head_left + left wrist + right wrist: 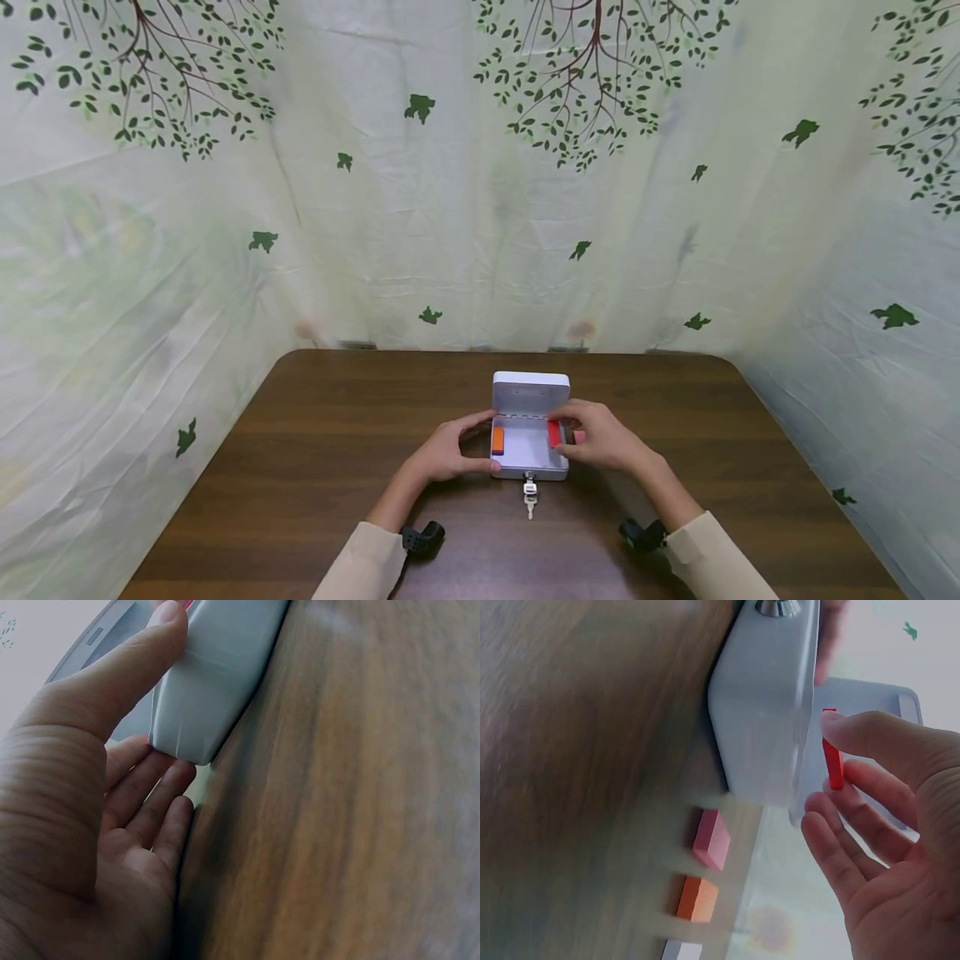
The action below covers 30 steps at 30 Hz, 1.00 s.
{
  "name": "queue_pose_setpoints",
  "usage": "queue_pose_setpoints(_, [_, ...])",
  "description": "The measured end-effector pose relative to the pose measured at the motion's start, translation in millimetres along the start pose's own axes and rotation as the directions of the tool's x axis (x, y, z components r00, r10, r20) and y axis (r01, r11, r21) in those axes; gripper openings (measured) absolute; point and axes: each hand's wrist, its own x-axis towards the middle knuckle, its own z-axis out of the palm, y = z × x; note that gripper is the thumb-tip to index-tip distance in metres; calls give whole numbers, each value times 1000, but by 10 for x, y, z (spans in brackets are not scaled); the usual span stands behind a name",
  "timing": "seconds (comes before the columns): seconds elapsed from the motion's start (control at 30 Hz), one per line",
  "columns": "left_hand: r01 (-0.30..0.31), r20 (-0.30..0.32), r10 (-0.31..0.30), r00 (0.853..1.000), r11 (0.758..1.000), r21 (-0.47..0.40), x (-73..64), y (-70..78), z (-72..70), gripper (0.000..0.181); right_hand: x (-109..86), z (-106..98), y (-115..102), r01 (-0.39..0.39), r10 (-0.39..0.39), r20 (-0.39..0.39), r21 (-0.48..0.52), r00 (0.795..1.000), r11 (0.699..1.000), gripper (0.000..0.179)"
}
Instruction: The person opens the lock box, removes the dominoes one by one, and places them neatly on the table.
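A small white metal box (553, 474) stands on the table with its hinged lid (531, 395) raised. My left hand (446, 451) grips the box's left side, the thumb at the front corner and the fingers toward the back. An orange block (498, 439) with a dark blue lower edge lies inside along the left wall. My right hand (606, 437) pinches a red block (834, 763) between thumb and fingertips at the inner right side of the box. From the lock at the front hangs a key (530, 503).
Right of the box, a pink block (711, 840), an orange block (697, 899) and a white block (682, 950) stand in a row on the brown wooden table (360, 400). A leaf-printed curtain (480, 208) surrounds the table's back and sides.
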Motion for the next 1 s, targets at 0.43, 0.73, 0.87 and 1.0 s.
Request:
queue_pose_setpoints(0.43, [17,-2,-17,1000,1000,-3,-22,7,2,89,-106,-59,147,15,-15,-27,16,1000,1000,43])
queue_pose_setpoints(0.73, [12,-2,-12,1000,1000,-8,-11,8,2,90,-185,-134,204,-17,17,-41,18,999,1000,43])
queue_pose_setpoints(0.87, [11,2,-11,1000,1000,-7,-7,6,2,90,-228,-178,232,4,-2,-62,35,998,999,41])
queue_pose_setpoints(1.0, [13,0,-13,1000,1000,-4,-7,3,6,90,-265,-207,263,10,-7,-88,40,996,999,42])
